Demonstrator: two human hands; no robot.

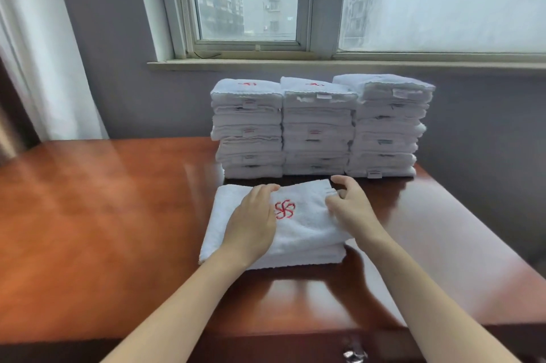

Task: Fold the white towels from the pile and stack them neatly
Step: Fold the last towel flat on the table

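Observation:
A folded white towel (307, 232) with a red embroidered emblem lies on the wooden table (118, 215) in front of me. My left hand (251, 221) rests flat on the towel's left half, fingers straight. My right hand (351, 203) sits at the towel's far right corner, its fingers curled over the edge of the cloth. Behind the towel stand three tall stacks of folded white towels: the left stack (248, 129), the middle stack (317, 129) and the right stack (387, 126).
The stacks stand at the table's far edge, below a window sill (325, 64) and a grey wall. A white curtain (38, 46) hangs at the left. The table's right edge runs close to the right stack. A metal handle (353, 349) shows at the front edge.

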